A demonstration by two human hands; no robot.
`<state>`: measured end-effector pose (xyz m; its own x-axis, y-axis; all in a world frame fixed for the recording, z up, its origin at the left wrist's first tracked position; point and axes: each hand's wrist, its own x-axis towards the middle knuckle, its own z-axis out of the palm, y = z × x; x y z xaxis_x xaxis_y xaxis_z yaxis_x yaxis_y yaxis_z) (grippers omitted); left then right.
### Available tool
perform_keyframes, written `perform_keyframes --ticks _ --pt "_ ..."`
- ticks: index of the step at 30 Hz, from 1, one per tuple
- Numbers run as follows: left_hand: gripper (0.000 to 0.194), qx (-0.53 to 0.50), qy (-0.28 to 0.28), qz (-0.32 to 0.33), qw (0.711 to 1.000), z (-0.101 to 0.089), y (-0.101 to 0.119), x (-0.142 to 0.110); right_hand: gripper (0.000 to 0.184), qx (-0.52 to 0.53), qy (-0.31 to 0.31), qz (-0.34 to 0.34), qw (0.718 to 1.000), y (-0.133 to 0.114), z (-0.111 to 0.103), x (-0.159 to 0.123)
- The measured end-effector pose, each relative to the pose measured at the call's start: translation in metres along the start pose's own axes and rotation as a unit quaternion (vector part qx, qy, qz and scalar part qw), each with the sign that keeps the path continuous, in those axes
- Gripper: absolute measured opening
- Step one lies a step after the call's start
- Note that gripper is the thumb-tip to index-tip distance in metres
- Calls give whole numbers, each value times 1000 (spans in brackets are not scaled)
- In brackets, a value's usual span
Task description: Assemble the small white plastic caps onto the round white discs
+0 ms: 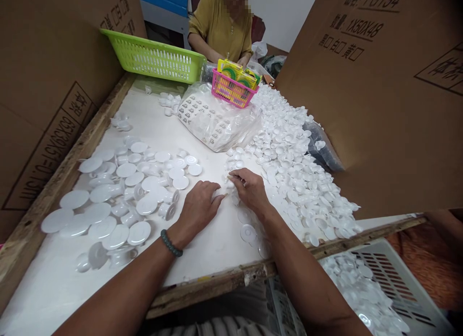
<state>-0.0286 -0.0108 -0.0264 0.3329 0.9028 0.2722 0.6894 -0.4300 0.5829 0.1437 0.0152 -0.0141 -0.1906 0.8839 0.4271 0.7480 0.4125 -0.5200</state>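
Hold the small white plastic piece (221,193) low over the white tabletop (213,239), right where it sits now, pinched between the fingertips of the left hand (197,208) and the right hand (251,189), both closed on it from either side. Hard to tell from this view whether one part or two meet there, since the fingers cover most of it; probably a small cap being pressed to a mate. Keep the wrists resting on the board so the pinch stays steady, and press straight along the line between the two thumbs rather than at a slant, because thin white plastic like this likely skews or pops out when squeezed off-axis. Draw the next part from the big heap of small white plastic cups (300,167) just beyond and outboard of the right hand, reaching with fingertips only to avoid sweeping the heap toward the cardboard wall (379,109). Lay finished work with the flat white round discs on stems (123,201) outboard of the left hand, just past the beaded wristband (171,243), keeping that cluster apart from the heap. Mind the clear suction-like discs (249,232) lying just under the right wrist: easy to knock off the wooden table edge (217,283) into the white slatted crate (398,283) below. Leave the clear plastic bag (217,121), pink basket (233,90) and green basket (157,59) far ahead to the seated co-worker in the mustard top (220,27)
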Motion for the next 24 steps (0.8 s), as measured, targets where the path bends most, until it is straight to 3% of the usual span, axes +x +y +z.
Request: perform_keyframes --ticks 16,24 --pt "19 -1 5 7 1000 1 -2 0 21 18 -33 -17 999 -6 -3 -2" --pt "21 -7 1 3 1000 1 -2 0 22 -46 7 9 999 1 -2 -1"
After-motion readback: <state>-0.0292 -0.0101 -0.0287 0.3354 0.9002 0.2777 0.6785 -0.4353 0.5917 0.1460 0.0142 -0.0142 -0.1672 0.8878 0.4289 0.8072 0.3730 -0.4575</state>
